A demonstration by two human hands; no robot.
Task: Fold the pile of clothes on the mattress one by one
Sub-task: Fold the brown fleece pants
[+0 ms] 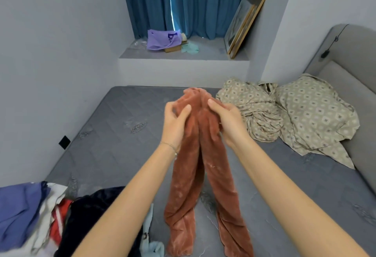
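I watch my left hand (176, 122) and right hand (225, 121) both grip the rust-red velvety trousers (203, 175) above the grey quilted mattress (114, 134), so the legs hang straight.

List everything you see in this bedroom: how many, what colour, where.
mattress: one, grey quilted, across the middle
trousers: one pair, rust-red plush, held up over the mattress
clothes pile: one, blue, white, red and dark pieces, mattress's near-left corner
bedding: one crumpled heap, beige patterned, far right of mattress
headboard: one, grey padded, right edge
curtains: one pair, teal, above the window ledge
bag: one, purple, on the ledge
picture frames: count unclear, wood-edged, leaning at the ledge's right end
left hand: one, fingers grip the trousers' top; bracelet on wrist
right hand: one, fingers grip the trousers' top
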